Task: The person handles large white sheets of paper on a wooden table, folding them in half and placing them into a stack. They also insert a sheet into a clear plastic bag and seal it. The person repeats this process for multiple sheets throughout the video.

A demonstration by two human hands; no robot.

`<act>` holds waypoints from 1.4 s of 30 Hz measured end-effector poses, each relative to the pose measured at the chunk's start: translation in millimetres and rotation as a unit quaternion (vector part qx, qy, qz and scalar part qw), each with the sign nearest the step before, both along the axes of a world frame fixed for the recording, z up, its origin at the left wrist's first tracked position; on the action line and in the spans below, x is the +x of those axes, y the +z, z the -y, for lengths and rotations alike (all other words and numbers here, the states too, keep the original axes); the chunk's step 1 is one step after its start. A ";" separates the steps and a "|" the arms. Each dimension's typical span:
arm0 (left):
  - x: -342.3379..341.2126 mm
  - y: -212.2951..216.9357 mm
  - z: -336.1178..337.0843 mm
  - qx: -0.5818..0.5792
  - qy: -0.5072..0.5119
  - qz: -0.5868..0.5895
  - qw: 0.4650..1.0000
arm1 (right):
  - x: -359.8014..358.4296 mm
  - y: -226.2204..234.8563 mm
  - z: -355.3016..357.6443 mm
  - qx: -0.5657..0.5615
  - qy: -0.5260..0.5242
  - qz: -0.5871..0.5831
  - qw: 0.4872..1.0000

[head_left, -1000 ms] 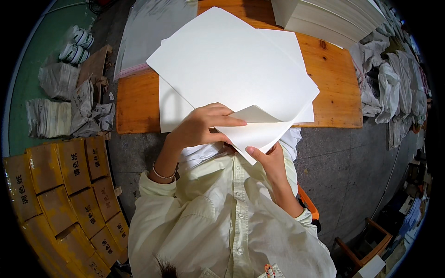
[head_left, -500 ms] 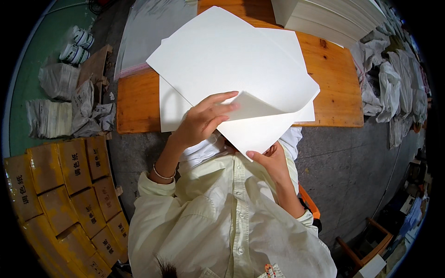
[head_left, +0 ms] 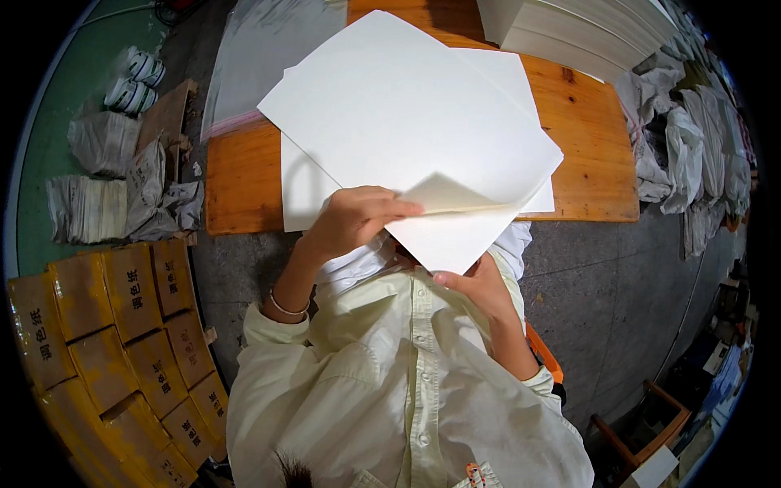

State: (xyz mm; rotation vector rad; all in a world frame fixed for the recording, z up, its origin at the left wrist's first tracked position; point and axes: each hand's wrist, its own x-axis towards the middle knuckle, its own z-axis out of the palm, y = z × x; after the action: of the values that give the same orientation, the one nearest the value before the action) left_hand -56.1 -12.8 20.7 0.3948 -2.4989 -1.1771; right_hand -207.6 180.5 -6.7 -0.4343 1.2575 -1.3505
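Observation:
A stack of white paper sheets [head_left: 390, 106] lies turned at an angle over more white paper [head_left: 301, 187], its near corner jutting past the table's front edge. My right hand [head_left: 482, 286] grips that near corner, thumb on top and fingers hidden underneath. The upper sheet's near corner is curled up and back as a flap [head_left: 443, 191], baring the white paper below it. At the flap's left side is my left hand [head_left: 358, 218], fingers stretched out and slightly smeared, their tips touching the paper by the fold. Its thumb is mostly hidden.
Under the paper is a wooden table [head_left: 582, 179]. A tall white paper stack [head_left: 569, 37] stands at the back right, and clear plastic bags [head_left: 268, 65] lie at the back left. Taped cartons [head_left: 130, 350] fill the lower left floor; plastic-wrapped bundles [head_left: 691, 146] sit at right.
My left fingers have moved down and slightly right along the curled sheet. The flap's corner has dropped a little lower. My right hand stays at the near corner.

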 end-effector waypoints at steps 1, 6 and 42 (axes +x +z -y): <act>1.0 0.7 -1.0 0.011 0.025 0.018 0.999 | -1.7 0.9 -2.0 0.007 0.015 0.016 1.000; -12.5 -5.4 -9.7 -0.009 0.088 -0.149 0.985 | 0.6 -0.9 -3.5 0.028 -0.006 0.022 0.999; -6.8 4.8 -4.4 -0.085 -0.050 0.007 0.995 | 2.3 -5.1 -1.8 0.017 -0.050 -0.008 0.999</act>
State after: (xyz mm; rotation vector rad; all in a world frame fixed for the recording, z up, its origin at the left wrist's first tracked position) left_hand -62.9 -8.3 25.5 0.2369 -2.6337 -0.9899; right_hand -205.3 182.2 -11.8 -0.3632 1.3284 -1.4110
